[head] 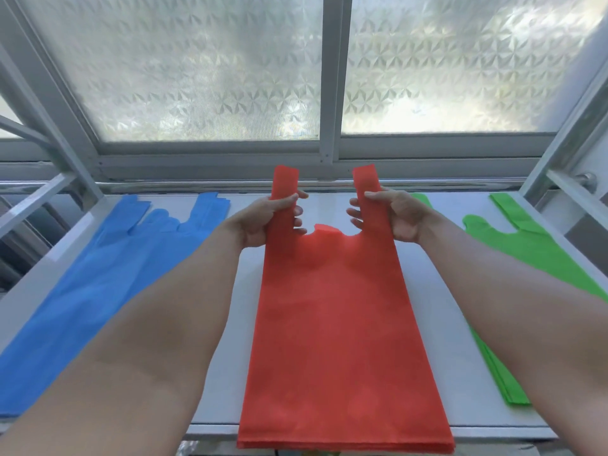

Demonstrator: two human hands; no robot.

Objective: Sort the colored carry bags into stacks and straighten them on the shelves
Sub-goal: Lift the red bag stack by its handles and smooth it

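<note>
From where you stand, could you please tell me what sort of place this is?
Probably a storeroom or shop corner: a white shelf under a frosted window, with stacks of blue bags, red bags and green bags.

- No words, numbers or signs can be read.
- The red bags [335, 324] in the grip are plain.
- So are the blue bags [98, 274] left of the grip and the green bags [526, 245] right of it.
</note>
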